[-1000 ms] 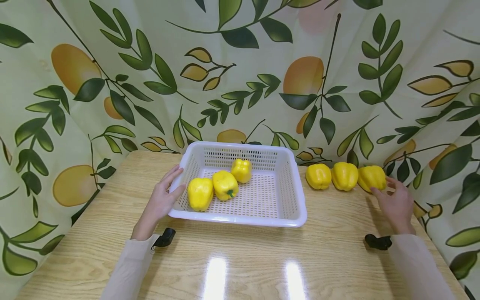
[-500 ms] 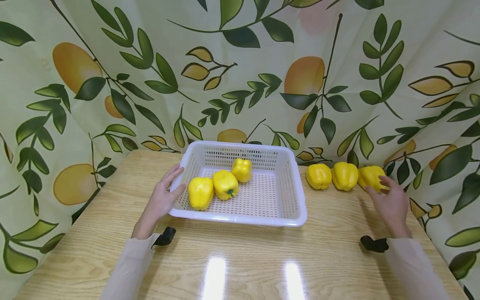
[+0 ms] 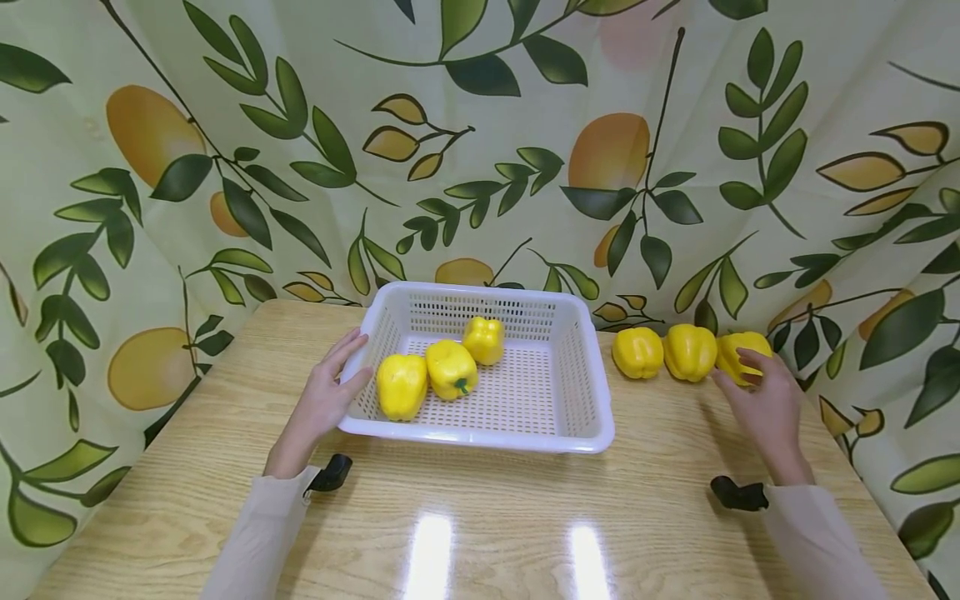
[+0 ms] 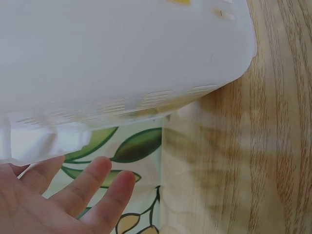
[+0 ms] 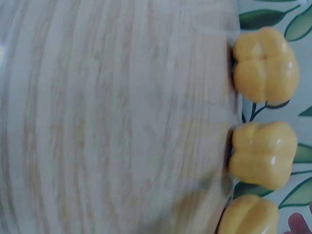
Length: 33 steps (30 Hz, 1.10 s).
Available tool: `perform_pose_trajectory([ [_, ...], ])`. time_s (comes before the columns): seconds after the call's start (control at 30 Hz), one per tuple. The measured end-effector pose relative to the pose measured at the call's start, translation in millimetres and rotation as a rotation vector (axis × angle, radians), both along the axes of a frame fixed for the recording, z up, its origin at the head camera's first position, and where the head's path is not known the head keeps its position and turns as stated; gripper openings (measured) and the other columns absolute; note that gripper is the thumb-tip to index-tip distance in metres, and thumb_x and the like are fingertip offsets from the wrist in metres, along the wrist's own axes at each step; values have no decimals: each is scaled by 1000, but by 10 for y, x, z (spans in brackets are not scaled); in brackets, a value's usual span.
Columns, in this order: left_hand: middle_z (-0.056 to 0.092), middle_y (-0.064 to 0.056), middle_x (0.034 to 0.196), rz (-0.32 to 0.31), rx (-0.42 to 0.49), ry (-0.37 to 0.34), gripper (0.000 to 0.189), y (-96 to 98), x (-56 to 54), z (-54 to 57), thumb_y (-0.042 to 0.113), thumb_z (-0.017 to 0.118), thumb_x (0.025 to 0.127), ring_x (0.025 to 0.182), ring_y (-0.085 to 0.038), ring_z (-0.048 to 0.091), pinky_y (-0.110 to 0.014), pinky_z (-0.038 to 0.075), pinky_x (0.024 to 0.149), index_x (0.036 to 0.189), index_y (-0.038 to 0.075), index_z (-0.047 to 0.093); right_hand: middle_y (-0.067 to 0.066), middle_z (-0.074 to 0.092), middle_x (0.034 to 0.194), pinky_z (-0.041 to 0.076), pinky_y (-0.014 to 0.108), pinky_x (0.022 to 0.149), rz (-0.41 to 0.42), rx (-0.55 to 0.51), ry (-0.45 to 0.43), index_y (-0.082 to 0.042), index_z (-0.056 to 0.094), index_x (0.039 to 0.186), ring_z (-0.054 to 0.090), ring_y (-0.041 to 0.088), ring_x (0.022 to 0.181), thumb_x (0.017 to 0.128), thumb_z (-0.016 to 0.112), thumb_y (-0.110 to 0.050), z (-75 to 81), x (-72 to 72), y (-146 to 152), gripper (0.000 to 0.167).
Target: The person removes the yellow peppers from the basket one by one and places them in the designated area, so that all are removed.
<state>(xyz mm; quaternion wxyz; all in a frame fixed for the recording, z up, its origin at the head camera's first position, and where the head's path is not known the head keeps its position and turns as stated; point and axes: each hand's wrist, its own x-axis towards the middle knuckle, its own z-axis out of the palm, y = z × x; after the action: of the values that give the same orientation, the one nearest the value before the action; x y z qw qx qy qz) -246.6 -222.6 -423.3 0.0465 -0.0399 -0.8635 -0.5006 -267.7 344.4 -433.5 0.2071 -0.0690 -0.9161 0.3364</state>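
Note:
A white plastic basket (image 3: 517, 442) with slotted walls stands on the table, holding three yellow bell peppers, one of them a stem-side-front pepper (image 3: 451, 369). My left hand (image 3: 321, 402) rests at the basket's left rim; in the left wrist view its fingers (image 4: 109, 204) lie nearly straight beside the wall. To the basket's right, three more yellow bell peppers stand in a row: a left one (image 3: 637, 352), a middle one (image 3: 690, 352) and a right one (image 3: 738, 348). My right hand (image 3: 768, 408) is in front of the right pepper, partly covering it, fingers loosely bent. Contact there is unclear.
The wooden table (image 3: 510, 508) runs toward me, with two bright light reflections near its front. A leaf-and-fruit patterned curtain (image 3: 480, 150) hangs right behind the basket and the pepper row. Black wrist devices, a left one (image 3: 330, 473) and a right one (image 3: 738, 493), stick out from the sleeves.
My right hand has shifted left, from the right pepper's outer side to in front of it. That pepper stays in the row. My left hand and the basket look unmoved.

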Motion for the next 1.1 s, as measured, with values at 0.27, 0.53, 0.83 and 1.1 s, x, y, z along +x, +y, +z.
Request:
perform_pose_trajectory([
  [0.27,20,-11,166,0,-12,-4,56,7,4,13,13,55,99,152,-39,19,-59,26,119,151,3,38,32,56,133,35,-3,66,47,-16,2,8,51,136,59,50,112,94,68,-25,79,46,-169,56],
  [0.53,21,-11,166,-1,1,5,56,8,4,7,12,55,99,152,-39,21,-60,30,117,151,2,38,29,59,131,36,5,72,90,33,29,6,53,135,61,47,109,93,70,-25,170,103,-347,55],
  [0.83,21,-10,166,1,6,2,56,-5,-2,-4,12,56,99,152,-39,20,-59,28,118,151,3,39,28,62,128,37,1,74,168,68,75,6,57,129,64,47,105,91,73,-19,281,129,-516,49],
  [1.1,21,-12,166,-1,5,-2,56,0,0,0,12,55,99,151,-40,21,-59,30,117,151,3,38,27,63,126,56,21,78,192,99,81,4,58,129,65,47,104,89,75,-22,359,156,-637,51],
])
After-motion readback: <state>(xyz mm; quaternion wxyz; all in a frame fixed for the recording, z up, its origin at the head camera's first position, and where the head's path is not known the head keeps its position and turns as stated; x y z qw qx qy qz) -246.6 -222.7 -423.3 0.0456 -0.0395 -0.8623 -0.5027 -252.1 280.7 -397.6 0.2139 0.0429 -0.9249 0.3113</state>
